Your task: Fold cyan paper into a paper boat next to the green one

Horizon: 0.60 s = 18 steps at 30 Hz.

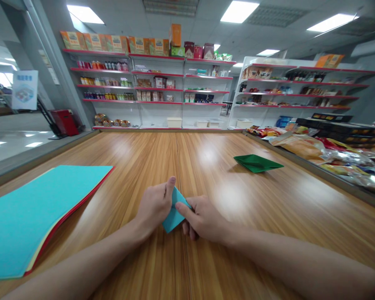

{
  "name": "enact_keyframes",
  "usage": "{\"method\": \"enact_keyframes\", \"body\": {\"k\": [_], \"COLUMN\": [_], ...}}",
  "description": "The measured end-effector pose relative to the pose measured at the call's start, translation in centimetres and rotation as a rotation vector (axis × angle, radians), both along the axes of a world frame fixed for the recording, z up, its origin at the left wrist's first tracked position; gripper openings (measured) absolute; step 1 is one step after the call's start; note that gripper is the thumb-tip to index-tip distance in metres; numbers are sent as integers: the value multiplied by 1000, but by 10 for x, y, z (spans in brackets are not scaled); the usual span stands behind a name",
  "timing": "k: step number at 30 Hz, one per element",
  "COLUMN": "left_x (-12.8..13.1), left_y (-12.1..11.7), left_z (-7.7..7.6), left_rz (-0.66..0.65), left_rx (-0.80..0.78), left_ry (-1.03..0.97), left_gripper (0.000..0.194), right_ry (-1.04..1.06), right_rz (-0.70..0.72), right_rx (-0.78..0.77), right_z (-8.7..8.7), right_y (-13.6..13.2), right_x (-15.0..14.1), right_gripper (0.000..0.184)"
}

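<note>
A small folded piece of blue paper (174,218) is held between my two hands, above the middle of the wooden table (137,266). My left hand (156,204) grips its left side, with the thumb pointing up along the paper's edge. On the right side, my right hand (203,216) pinches the paper, the thumb lying across its front and the fingers curled behind. Part of the paper is hidden by the hands. Farther back to the right lies a folded green paper (258,163), pointed at both ends and apart from my hands.
A stack of coloured paper sheets (50,208), turquoise on top with yellow and red below, lies at the left. Packaged snacks (325,154) are piled beyond the table's right edge. Stocked shelves (156,74) stand past the far edge.
</note>
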State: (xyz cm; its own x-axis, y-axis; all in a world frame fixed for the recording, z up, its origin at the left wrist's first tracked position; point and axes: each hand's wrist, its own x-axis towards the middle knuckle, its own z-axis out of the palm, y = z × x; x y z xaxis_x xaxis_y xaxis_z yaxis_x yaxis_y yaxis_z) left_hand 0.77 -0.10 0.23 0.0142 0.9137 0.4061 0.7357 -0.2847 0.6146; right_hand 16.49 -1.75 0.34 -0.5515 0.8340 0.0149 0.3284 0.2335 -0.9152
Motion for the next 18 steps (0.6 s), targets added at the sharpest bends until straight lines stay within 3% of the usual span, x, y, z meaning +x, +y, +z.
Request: {"method": "enact_keyframes", "body": {"k": [4, 10, 15, 18], "left_x": [-1, 2, -3, -3], "left_y": [-2, -9, -10, -11], "left_z": [4, 5, 6, 6], "left_rz": [-45, -236, -233, -278], "left_rx": [101, 56, 173, 127], "left_ry": [62, -15, 60, 27], "left_gripper": [54, 55, 52, 53], "right_ry": [-46, -73, -140, -159], "right_rz": [139, 415, 285, 266], "right_rx": [-23, 352, 354, 317], "right_z": [6, 9, 16, 19], "right_y": [-10, -12, -17, -20], "right_x": [1, 12, 4, 1], "right_gripper": [50, 54, 53, 60]}}
